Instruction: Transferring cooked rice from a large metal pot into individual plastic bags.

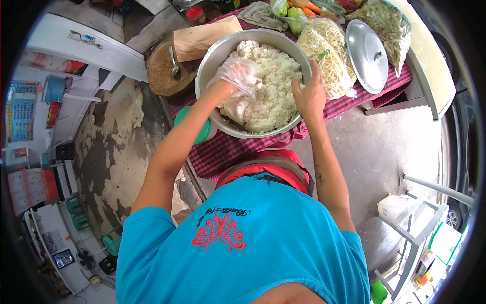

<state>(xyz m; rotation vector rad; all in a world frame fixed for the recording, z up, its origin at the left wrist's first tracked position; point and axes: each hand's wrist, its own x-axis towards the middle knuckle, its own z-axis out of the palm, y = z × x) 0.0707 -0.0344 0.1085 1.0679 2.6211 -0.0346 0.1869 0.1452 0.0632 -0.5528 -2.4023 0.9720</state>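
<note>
A large round aluminium pot [246, 133] stands on the table before me, filled with a white, crumbly mass that looks like cooked rice [279, 91]. My left hand [240, 76], wrapped in clear plastic, presses into the rice on the left side. Its fingers are blurred and partly hidden by the plastic, so their pose is unclear. My right hand [312, 95] is bare and holds the pot's right rim, thumb on the inner side and fingers outside.
A wooden chopping block [157, 74] with a metal spoon [173, 62], brown paper [209, 36] and a green-lidded container [203, 131] lie to the left. Bagged bean sprouts [328, 57], an aluminium lid [366, 62] and vegetables [298, 19] crowd the right and back of the checked tablecloth [243, 152].
</note>
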